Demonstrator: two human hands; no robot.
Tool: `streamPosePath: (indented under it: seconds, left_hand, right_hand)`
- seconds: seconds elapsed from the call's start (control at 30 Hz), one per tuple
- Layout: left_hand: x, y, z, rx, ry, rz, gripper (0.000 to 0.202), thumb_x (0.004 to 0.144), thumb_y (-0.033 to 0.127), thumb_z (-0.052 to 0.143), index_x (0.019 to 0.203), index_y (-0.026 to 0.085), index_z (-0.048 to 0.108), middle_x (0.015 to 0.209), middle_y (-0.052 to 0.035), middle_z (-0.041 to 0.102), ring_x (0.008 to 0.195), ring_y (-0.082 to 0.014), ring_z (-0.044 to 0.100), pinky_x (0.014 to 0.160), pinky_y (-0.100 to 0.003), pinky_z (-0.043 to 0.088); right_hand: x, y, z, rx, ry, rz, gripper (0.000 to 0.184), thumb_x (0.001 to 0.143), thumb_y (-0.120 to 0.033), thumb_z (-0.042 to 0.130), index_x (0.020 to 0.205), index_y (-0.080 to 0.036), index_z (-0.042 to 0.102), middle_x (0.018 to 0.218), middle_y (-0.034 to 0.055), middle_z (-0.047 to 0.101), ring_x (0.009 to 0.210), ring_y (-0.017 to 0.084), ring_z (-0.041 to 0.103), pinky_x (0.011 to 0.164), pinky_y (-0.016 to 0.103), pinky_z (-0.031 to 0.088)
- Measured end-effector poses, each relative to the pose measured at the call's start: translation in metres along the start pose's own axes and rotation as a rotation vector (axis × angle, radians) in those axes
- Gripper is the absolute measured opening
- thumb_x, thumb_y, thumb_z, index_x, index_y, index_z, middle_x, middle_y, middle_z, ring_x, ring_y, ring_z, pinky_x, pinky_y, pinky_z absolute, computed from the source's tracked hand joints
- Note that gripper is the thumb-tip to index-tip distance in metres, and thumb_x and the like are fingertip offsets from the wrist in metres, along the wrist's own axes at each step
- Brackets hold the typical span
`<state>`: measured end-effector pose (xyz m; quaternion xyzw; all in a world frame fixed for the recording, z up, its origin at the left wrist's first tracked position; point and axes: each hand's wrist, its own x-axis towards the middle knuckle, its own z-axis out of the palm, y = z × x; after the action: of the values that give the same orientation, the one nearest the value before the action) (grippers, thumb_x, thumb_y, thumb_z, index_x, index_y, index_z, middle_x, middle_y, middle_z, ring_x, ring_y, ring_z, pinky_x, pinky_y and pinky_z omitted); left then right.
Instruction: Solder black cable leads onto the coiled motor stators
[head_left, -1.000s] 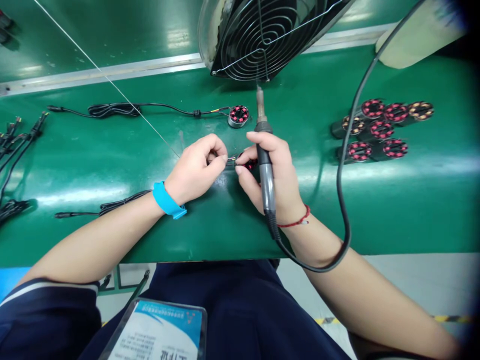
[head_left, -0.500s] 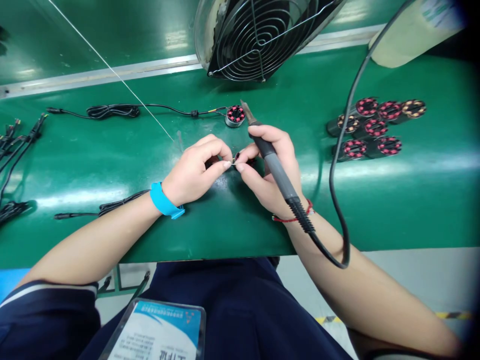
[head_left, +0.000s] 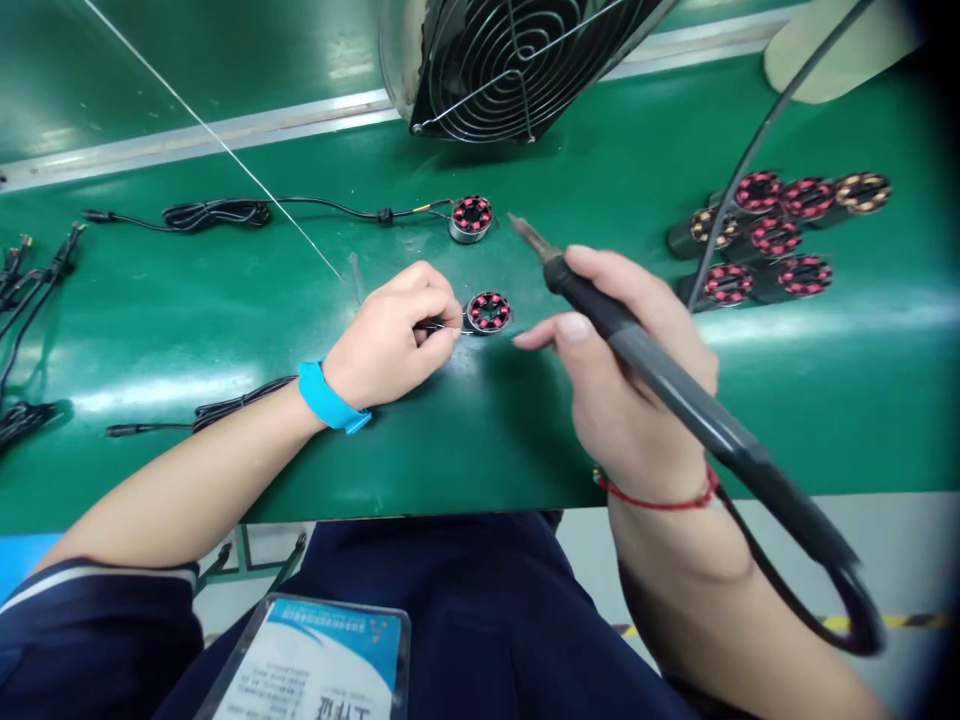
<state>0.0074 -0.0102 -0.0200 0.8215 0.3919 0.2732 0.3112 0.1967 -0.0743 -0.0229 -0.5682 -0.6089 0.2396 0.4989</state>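
Observation:
My left hand (head_left: 409,335), a blue band at its wrist, is closed in a pinch on thin wires (head_left: 457,328) that reach a round motor stator (head_left: 489,313) with red windings. That stator rests on the green bench just right of the fingertips. My right hand (head_left: 637,370) grips a soldering iron (head_left: 652,350) whose tip points up and left, apart from the stator. Behind, a second stator (head_left: 471,216) is joined to a black cable (head_left: 330,203). Another black cable (head_left: 240,400) runs under my left forearm.
A fan with a wire guard (head_left: 525,60) stands at the back. Several wound stators (head_left: 776,238) cluster on the right. A thin strand of wire (head_left: 217,140), perhaps solder, slants down from the upper left. Black cables (head_left: 34,290) lie at the far left.
My right hand has moved right and toward me with the soldering iron, letting go near the wires and uncovering the stator. My left hand stays almost where it was.

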Motion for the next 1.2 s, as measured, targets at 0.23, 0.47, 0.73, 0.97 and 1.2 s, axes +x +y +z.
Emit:
streamPosePath:
  seconds: [0.23, 0.47, 0.73, 0.97, 1.2]
  left_hand:
    - [0.000, 0.001, 0.002, 0.024, -0.002, 0.001, 0.015, 0.078, 0.007, 0.054, 0.068, 0.019, 0.058, 0.087, -0.0036, 0.061, 0.077, -0.0142, 0.056, 0.073, -0.033, 0.053]
    - [0.001, 0.002, 0.001, 0.049, -0.026, -0.039, 0.015, 0.080, 0.008, 0.054, 0.071, 0.019, 0.058, 0.091, -0.0052, 0.062, 0.080, -0.0159, 0.059, 0.076, -0.035, 0.054]
    - [0.001, -0.002, 0.004, 0.052, 0.009, 0.017, 0.014, 0.081, 0.010, 0.053, 0.072, 0.019, 0.059, 0.090, -0.0063, 0.062, 0.081, -0.0163, 0.059, 0.072, -0.033, 0.052]
    - [0.001, -0.003, 0.005, 0.054, 0.018, 0.010, 0.013, 0.081, 0.010, 0.054, 0.073, 0.018, 0.060, 0.091, -0.0056, 0.062, 0.081, -0.0155, 0.059, 0.072, -0.032, 0.050]
    - [0.002, 0.000, 0.004, 0.060, -0.005, -0.010, 0.014, 0.082, 0.011, 0.053, 0.072, 0.019, 0.059, 0.091, -0.0050, 0.061, 0.082, -0.0156, 0.059, 0.074, -0.032, 0.051]
  right_hand:
    - [-0.049, 0.008, -0.005, -0.070, 0.230, -0.066, 0.031, 0.081, -0.027, 0.073, 0.112, -0.030, 0.068, 0.093, 0.0027, 0.073, 0.076, 0.022, 0.073, 0.067, 0.039, 0.061]
    - [-0.058, 0.008, -0.008, -0.118, 0.178, -0.101, 0.029, 0.081, -0.034, 0.075, 0.108, -0.026, 0.068, 0.083, 0.0008, 0.074, 0.058, 0.015, 0.069, 0.054, 0.030, 0.058]
    - [-0.058, 0.005, -0.007, -0.145, 0.170, -0.094, 0.024, 0.082, -0.035, 0.074, 0.103, -0.024, 0.069, 0.086, -0.0001, 0.074, 0.060, 0.013, 0.070, 0.055, 0.028, 0.059]
    - [-0.059, 0.004, -0.007, -0.129, 0.167, -0.056, 0.024, 0.082, -0.035, 0.074, 0.103, -0.024, 0.069, 0.088, 0.0013, 0.074, 0.063, 0.015, 0.071, 0.054, 0.029, 0.058]
    - [-0.059, 0.005, -0.008, -0.097, 0.206, -0.038, 0.025, 0.082, -0.037, 0.073, 0.105, -0.026, 0.069, 0.086, 0.0017, 0.073, 0.064, 0.018, 0.071, 0.060, 0.035, 0.061]
